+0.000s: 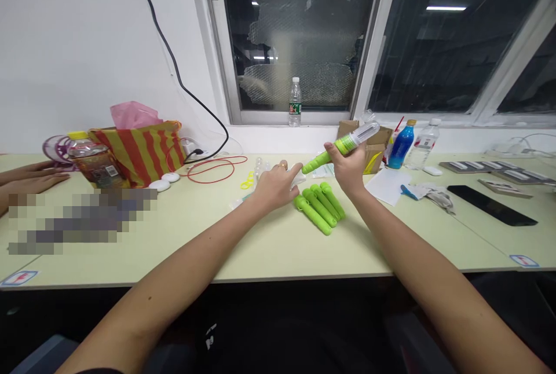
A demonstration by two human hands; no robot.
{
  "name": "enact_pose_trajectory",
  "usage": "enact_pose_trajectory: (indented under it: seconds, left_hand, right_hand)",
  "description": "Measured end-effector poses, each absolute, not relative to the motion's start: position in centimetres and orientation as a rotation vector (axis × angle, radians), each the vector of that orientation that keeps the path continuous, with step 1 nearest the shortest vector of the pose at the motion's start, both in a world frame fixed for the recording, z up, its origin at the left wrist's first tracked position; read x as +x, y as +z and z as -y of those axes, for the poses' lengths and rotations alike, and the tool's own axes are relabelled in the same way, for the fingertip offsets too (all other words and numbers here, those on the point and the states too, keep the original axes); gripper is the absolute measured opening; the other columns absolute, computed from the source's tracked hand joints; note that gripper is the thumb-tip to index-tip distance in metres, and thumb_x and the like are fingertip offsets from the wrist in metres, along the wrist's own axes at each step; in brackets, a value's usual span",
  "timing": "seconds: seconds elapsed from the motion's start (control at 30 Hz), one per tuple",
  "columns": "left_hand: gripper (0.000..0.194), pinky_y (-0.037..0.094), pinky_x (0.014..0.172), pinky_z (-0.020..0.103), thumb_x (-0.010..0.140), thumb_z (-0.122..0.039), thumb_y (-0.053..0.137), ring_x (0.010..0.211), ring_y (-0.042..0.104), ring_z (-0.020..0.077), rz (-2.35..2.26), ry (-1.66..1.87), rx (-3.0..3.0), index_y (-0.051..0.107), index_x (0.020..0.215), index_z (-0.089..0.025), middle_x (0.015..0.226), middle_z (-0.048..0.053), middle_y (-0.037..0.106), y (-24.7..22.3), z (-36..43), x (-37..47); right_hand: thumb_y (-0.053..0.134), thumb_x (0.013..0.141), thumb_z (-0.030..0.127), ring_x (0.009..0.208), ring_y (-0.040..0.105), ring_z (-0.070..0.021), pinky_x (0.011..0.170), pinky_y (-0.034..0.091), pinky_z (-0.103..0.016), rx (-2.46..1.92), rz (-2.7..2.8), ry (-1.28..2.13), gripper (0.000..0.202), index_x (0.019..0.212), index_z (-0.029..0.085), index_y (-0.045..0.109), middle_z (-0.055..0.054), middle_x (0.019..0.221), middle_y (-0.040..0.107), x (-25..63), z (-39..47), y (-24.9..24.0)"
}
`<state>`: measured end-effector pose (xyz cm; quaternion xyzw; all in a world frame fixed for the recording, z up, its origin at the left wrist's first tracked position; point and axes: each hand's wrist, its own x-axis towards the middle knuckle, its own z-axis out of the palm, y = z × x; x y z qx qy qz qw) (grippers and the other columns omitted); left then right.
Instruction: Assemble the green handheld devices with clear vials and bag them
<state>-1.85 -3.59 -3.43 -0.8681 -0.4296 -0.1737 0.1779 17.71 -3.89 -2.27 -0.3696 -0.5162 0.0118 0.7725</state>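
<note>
My right hand (350, 167) is wrapped around a bright green stick with a clear tube end (319, 162), raised and tilted above the table. Its clear end points up and to the right, while the narrow green tip reaches down-left to the fingers of my left hand (278, 186). That hand is low over the table, thumb and index finger apart, next to clear plastic pieces (262, 167); its other fingers are partly hidden. Several matching green handles (319, 209) lie side by side between my arms. Small yellow rings (247, 180) are just beyond my left hand.
At left stand a drink bottle (93, 160) and a striped bag (150, 154), with another person's hands (32, 180) beyond. A red cord (211, 170) curls nearby. Toward the right are cardboard boxes (380, 145), a blue bottle (401, 145), white paper (387, 184) and a black panel (490, 205).
</note>
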Motion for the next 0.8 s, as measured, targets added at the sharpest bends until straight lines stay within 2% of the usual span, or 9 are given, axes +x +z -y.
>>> enact_pose_trajectory:
  seconds: [0.17, 0.27, 0.4, 0.5, 0.63, 0.8]
  left_hand:
    - [0.051, 0.047, 0.07, 0.034, 0.086, -0.033, 0.051, 0.096, 0.06, 0.0265, 1.21, -0.532, -2.465, 0.04, 0.136, -0.028, 0.114, 0.01, 0.052, -3.4, 4.1, -1.7]
    - [0.051, 0.046, 0.067, 0.033, 0.086, -0.033, 0.051, 0.097, 0.06, 0.0263, 1.187, -0.571, -2.461, 0.039, 0.136, -0.028, 0.114, 0.01, 0.052, -3.5, 4.3, -1.6]
    - [0.05, 0.047, 0.067, 0.033, 0.088, -0.034, 0.05, 0.099, 0.059, 0.026, 1.164, -0.619, -2.474, 0.038, 0.136, -0.025, 0.116, 0.011, 0.052, -3.7, 4.2, -1.6]
    - [0.051, 0.048, 0.069, 0.034, 0.089, -0.035, 0.049, 0.101, 0.059, 0.0264, 1.149, -0.635, -2.486, 0.037, 0.137, -0.023, 0.118, 0.011, 0.052, -3.8, 4.2, -1.5]
    - [0.053, 0.049, 0.07, 0.034, 0.089, -0.036, 0.05, 0.105, 0.058, 0.0265, 1.167, -0.637, -2.489, 0.035, 0.138, -0.022, 0.119, 0.011, 0.052, -4.2, 4.2, -1.3]
    - [0.05, 0.049, 0.069, 0.033, 0.089, -0.035, 0.05, 0.104, 0.058, 0.0255, 1.167, -0.649, -2.49, 0.035, 0.135, -0.022, 0.117, 0.01, 0.054, -4.4, 4.1, -1.1]
  right_hand:
    - [0.078, 0.068, 0.057, 0.079, 0.059, -0.02, 0.076, 0.052, -0.036, -0.859, 1.189, -0.09, 0.06, 0.103, 0.021, 0.045, -0.001, 0.084, 0.055, 18.2, 3.5, -2.9]
    - [0.075, 0.071, 0.058, 0.074, 0.061, -0.0202, 0.065, 0.054, -0.035, -0.883, 1.214, 0.012, 0.062, 0.11, 0.021, 0.044, -0.002, 0.084, 0.055, 18.1, 3.5, -3.0]
    - [0.072, 0.074, 0.058, 0.063, 0.058, -0.0161, 0.049, 0.051, -0.028, -0.901, 1.185, 0.175, 0.063, 0.117, 0.023, 0.04, -0.001, 0.085, 0.054, 18.1, 3.3, -2.9]
    - [0.072, 0.073, 0.06, 0.061, 0.056, -0.0138, 0.042, 0.049, -0.024, -0.875, 1.164, 0.274, 0.063, 0.113, 0.026, 0.038, 0.002, 0.084, 0.052, 18.2, 3.1, -2.8]
    - [0.071, 0.073, 0.062, 0.065, 0.057, -0.0125, 0.041, 0.049, -0.021, -0.864, 1.194, 0.349, 0.059, 0.106, 0.026, 0.039, 0.003, 0.085, 0.051, 18.1, 2.9, -2.8]
    - [0.062, 0.083, 0.056, 0.057, 0.055, -0.0093, 0.043, 0.046, -0.018, -0.936, 1.232, 0.37, 0.04, 0.097, 0.023, 0.044, 0.002, 0.079, 0.055, 18.2, 2.8, -2.7]
